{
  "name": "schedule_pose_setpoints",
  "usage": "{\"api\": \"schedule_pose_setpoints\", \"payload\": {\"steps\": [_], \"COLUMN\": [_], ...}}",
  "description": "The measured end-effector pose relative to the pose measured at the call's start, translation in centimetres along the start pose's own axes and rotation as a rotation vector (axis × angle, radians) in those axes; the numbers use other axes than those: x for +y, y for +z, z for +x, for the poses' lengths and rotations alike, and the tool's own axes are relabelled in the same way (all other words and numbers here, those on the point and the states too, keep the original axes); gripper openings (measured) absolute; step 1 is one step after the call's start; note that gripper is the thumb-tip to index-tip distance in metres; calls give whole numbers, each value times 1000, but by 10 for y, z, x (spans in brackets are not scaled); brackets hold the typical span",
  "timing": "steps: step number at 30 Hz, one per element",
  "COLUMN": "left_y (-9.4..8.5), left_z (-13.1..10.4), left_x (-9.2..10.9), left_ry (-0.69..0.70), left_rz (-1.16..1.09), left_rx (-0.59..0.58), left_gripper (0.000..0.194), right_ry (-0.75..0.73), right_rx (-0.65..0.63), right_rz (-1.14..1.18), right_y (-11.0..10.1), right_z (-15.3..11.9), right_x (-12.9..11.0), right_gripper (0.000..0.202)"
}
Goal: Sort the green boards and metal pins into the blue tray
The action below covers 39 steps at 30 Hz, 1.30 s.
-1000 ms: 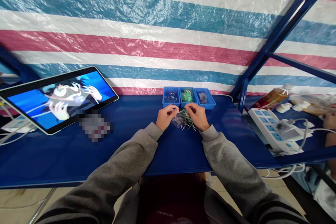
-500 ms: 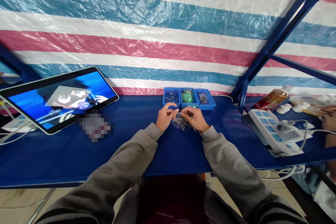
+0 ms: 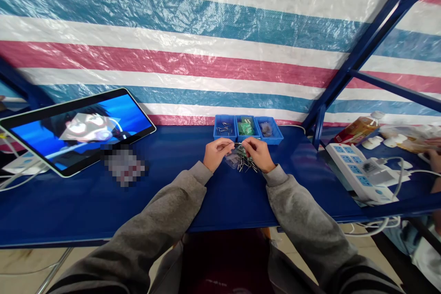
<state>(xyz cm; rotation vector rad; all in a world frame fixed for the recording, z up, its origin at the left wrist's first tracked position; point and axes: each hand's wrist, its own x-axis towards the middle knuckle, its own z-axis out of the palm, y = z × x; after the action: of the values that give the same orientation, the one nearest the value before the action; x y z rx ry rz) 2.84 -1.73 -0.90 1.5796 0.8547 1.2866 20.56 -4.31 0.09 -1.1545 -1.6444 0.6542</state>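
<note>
My left hand (image 3: pixel 215 153) and my right hand (image 3: pixel 261 153) are close together over the blue table, fingertips pinched. A thin dark rod (image 3: pixel 238 144), too small to name more exactly, spans the gap between them, one end in each pinch. Just below lies a loose pile of thin metal pieces (image 3: pixel 246 164), dark and silvery, with some green among them. Small clear plastic bags (image 3: pixel 233 160) lie at the pile's left side, partly covered by my left fingers.
Behind my hands stand three joined blue bins: a left bin (image 3: pixel 215 132) with thin metal pieces, a middle one with green packets (image 3: pixel 246 127), a right one with clear pieces (image 3: pixel 266 129). A tablet (image 3: pixel 86 131) leans at left; a power strip (image 3: pixel 351 172) and bottle (image 3: pixel 358 128) lie right.
My left fingers have closed from a looser, raised pose into a pinch. The dark rod now shows stretched between both hands, and more green is visible by my right fingers.
</note>
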Motion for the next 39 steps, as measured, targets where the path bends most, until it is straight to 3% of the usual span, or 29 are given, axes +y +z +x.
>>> {"api": "schedule_pose_setpoints", "payload": {"steps": [8,14,22,28,33,39], "left_y": [-2,-3,1,0,0,-1], "left_z": [-1,0,-2,-2,-3,-2], "left_x": [2,0,0,-1,-1,-1], "left_ry": [62,51,130,63,193,209], "left_rz": [141,106,78,87,359,335], "left_rx": [-31,-19,53,-41,-88,-66], "left_gripper": [32,38,29,33,31,28], "right_ry": [18,-27,8,54,52,67], "right_rx": [4,-41,-106,11,54,78], "right_rz": [58,61,49,10,24,32], "right_y": [2,3,8,5,3,3], "right_z": [0,1,0,2,2,2], "right_x": [2,1,6,8,6,6], "right_gripper": [34,33,35,37,36,36]}}
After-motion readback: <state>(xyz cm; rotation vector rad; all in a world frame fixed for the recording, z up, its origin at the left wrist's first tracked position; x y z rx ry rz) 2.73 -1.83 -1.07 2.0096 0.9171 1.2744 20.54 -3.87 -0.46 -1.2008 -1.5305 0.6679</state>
